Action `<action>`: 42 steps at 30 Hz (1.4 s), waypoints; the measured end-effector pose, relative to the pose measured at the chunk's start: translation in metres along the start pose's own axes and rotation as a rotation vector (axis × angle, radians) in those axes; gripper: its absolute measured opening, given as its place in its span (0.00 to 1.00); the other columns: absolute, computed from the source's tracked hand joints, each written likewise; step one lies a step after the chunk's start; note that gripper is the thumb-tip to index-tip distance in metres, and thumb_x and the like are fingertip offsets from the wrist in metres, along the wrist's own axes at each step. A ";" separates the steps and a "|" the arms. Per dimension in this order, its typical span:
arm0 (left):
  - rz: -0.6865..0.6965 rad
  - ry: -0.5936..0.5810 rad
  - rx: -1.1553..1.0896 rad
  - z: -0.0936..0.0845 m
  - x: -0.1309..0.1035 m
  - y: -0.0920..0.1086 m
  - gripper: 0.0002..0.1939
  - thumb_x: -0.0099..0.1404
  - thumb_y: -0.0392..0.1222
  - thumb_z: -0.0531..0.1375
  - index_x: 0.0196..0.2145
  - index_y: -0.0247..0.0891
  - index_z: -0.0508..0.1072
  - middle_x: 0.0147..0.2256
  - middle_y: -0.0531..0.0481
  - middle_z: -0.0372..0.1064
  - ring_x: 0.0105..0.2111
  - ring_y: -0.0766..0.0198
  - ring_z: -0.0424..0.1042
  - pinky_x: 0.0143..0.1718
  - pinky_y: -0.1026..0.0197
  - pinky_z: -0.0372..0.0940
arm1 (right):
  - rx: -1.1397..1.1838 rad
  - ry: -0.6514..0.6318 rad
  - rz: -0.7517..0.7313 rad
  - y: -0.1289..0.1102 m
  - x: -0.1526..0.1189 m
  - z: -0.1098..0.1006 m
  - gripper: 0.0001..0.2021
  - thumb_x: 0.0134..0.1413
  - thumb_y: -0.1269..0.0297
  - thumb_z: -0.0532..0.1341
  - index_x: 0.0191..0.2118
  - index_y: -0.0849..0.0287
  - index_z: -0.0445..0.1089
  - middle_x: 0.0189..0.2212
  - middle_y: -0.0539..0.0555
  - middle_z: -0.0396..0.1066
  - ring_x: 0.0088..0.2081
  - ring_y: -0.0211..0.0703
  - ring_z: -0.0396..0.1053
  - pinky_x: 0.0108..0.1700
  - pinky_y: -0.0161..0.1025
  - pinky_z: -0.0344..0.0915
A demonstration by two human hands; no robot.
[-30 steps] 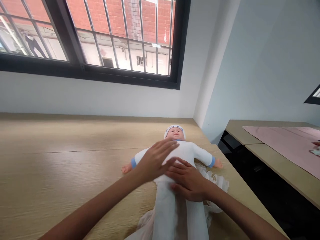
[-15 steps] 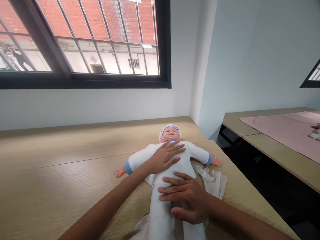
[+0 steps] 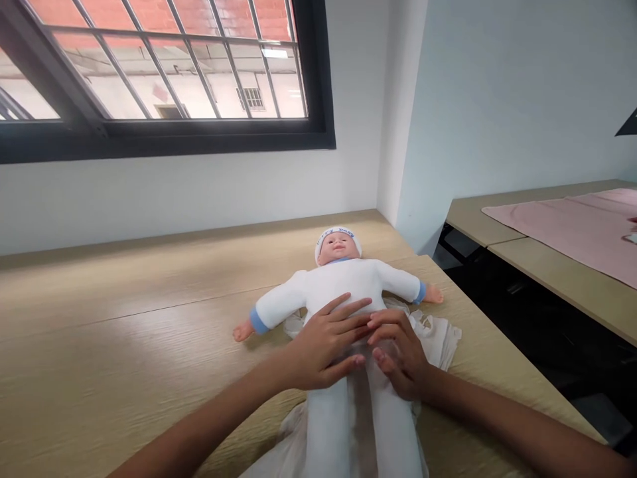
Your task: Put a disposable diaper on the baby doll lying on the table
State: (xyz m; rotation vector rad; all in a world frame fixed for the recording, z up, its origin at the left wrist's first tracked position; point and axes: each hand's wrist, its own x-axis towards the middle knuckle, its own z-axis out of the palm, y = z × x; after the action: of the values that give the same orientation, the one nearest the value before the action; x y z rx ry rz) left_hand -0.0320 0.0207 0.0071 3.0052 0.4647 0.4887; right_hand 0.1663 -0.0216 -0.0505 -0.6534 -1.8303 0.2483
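A baby doll [image 3: 343,282] in a white suit with blue cuffs and a white cap lies on its back on the wooden table [image 3: 124,358], arms spread. Across its belly rests my left hand [image 3: 331,338], open with the fingers stretched out. My right hand [image 3: 401,348] is at the doll's right-hand side in view, by the waist, its fingers bent and near my left fingertips. Whether it grips any cloth I cannot make out. Thin white plastic or cloth [image 3: 440,338] is crumpled under the doll, showing beside its waist and legs.
A barred window [image 3: 174,73] is set in the wall behind the table. To the right, across a dark gap, stands another table with a pink cloth [image 3: 577,226]; part of another person's hand [image 3: 633,220] shows at the frame's edge.
My left hand has slid from the doll's chest down to its belly. My right hand has moved up from the thighs to the waist, and its fingers have curled. The view has tilted down.
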 end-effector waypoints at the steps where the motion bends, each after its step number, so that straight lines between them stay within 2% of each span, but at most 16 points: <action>1: 0.029 0.001 0.010 0.001 -0.001 0.004 0.26 0.69 0.50 0.51 0.60 0.34 0.60 0.61 0.44 0.59 0.66 0.54 0.47 0.66 0.43 0.44 | 0.007 0.020 0.037 0.002 -0.001 0.000 0.09 0.58 0.70 0.54 0.44 0.56 0.63 0.45 0.57 0.65 0.49 0.47 0.65 0.51 0.49 0.64; 4: 0.098 -0.021 0.029 0.002 -0.004 0.013 0.33 0.67 0.56 0.53 0.61 0.31 0.58 0.60 0.39 0.60 0.65 0.52 0.50 0.66 0.43 0.46 | 0.064 0.055 0.182 0.006 -0.003 0.003 0.09 0.60 0.69 0.52 0.46 0.55 0.61 0.48 0.58 0.62 0.51 0.48 0.63 0.53 0.49 0.63; 8: 0.137 -0.005 0.026 0.004 -0.005 0.017 0.33 0.66 0.58 0.52 0.60 0.30 0.60 0.56 0.38 0.66 0.64 0.52 0.54 0.66 0.44 0.46 | 0.107 0.052 0.273 0.010 -0.004 0.006 0.07 0.62 0.68 0.52 0.45 0.55 0.62 0.48 0.57 0.63 0.52 0.47 0.63 0.54 0.48 0.62; 13: 0.163 0.174 0.077 0.013 -0.008 0.019 0.26 0.68 0.48 0.51 0.58 0.28 0.60 0.55 0.40 0.68 0.64 0.56 0.54 0.66 0.47 0.47 | 0.096 0.019 0.246 0.009 -0.003 0.004 0.11 0.64 0.67 0.49 0.49 0.55 0.63 0.51 0.57 0.63 0.54 0.47 0.62 0.56 0.48 0.60; 18: 0.147 0.301 0.234 0.021 -0.011 0.025 0.27 0.67 0.42 0.50 0.61 0.26 0.57 0.54 0.39 0.68 0.62 0.58 0.57 0.64 0.53 0.53 | 0.094 0.017 0.243 0.007 -0.002 0.002 0.16 0.67 0.62 0.44 0.55 0.56 0.61 0.52 0.58 0.64 0.55 0.48 0.61 0.58 0.50 0.60; 23: 0.147 0.292 0.278 0.022 -0.010 0.028 0.28 0.65 0.39 0.50 0.61 0.25 0.56 0.55 0.36 0.66 0.63 0.54 0.54 0.61 0.51 0.58 | 0.074 0.018 0.173 0.007 0.000 0.000 0.15 0.67 0.64 0.43 0.48 0.57 0.65 0.46 0.58 0.67 0.50 0.47 0.65 0.52 0.49 0.64; 28: 0.158 0.288 0.279 0.020 -0.010 0.028 0.28 0.61 0.33 0.52 0.59 0.27 0.60 0.56 0.36 0.66 0.64 0.51 0.53 0.60 0.49 0.61 | 0.069 0.013 0.132 0.006 0.000 -0.001 0.14 0.67 0.67 0.44 0.45 0.57 0.65 0.39 0.56 0.69 0.43 0.45 0.67 0.46 0.46 0.65; 33: 0.167 0.276 0.280 0.019 -0.009 0.029 0.26 0.62 0.34 0.52 0.57 0.28 0.63 0.56 0.37 0.66 0.64 0.51 0.53 0.60 0.49 0.61 | 0.063 0.022 0.116 0.004 0.001 -0.001 0.13 0.66 0.67 0.44 0.43 0.57 0.65 0.38 0.55 0.68 0.41 0.44 0.67 0.46 0.45 0.64; 42: 0.185 0.301 0.282 0.021 -0.010 0.027 0.25 0.62 0.34 0.51 0.56 0.24 0.62 0.54 0.35 0.67 0.64 0.52 0.53 0.60 0.49 0.62 | 0.084 0.013 0.121 0.005 0.001 -0.001 0.14 0.65 0.68 0.44 0.43 0.57 0.66 0.36 0.55 0.69 0.41 0.45 0.67 0.46 0.46 0.63</action>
State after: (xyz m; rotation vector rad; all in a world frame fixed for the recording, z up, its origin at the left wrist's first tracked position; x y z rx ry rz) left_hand -0.0269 -0.0084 -0.0129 3.2743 0.2927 0.9769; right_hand 0.1683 -0.0170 -0.0518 -0.7061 -1.7608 0.3981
